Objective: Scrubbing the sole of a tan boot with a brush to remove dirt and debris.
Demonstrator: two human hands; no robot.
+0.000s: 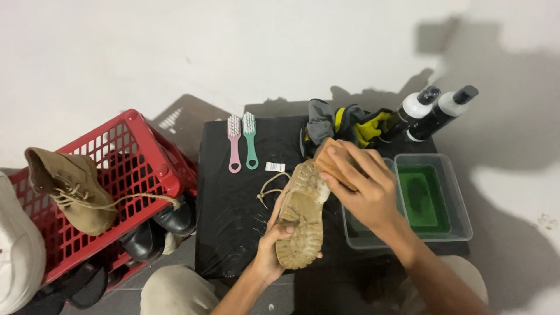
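The left hand (273, 248) gripped the boot (302, 216) sole-up; the right hand (360, 189) held the brush (333, 160), best pressed flat against the tread.

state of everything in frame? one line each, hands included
left hand: gripping the boot, sole up
right hand: pressing the wooden brush onto the sole
boot: tan, sole up, sole dirty, lace loose
wooden brush: on the sole's far end
pink brush: flat on the black mat, unused
green brush: flat beside the pink one
two bottles: capped, lying tilted
clear tub: holds green liquid
second boot: resting in the red crate
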